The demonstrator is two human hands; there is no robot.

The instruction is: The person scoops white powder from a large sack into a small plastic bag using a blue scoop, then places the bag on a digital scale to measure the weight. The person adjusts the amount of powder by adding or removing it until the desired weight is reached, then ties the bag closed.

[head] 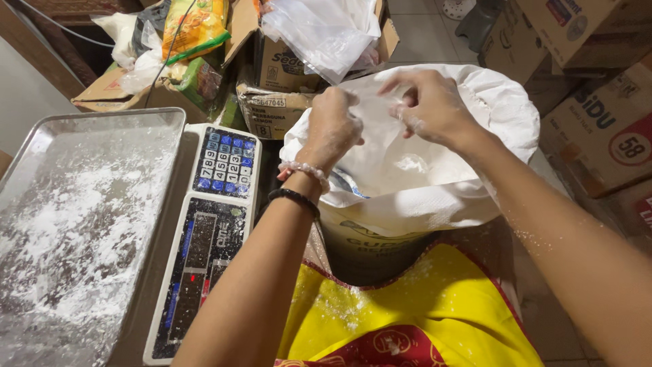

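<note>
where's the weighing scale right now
In the head view, the weighing scale sits left of the big white sack, beside the left hand, its metal tray dusted with white powder.

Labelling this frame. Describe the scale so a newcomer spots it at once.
Start at the big white sack under both hands. Left of it lies a flat scale beside a floury metal tray. Its blue keypad and dark display set it apart.

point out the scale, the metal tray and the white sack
scale (221, 163), head view, on its blue keypad
metal tray (102, 117), head view, on its far rim
white sack (502, 102), head view, on its rolled-down right edge
</note>
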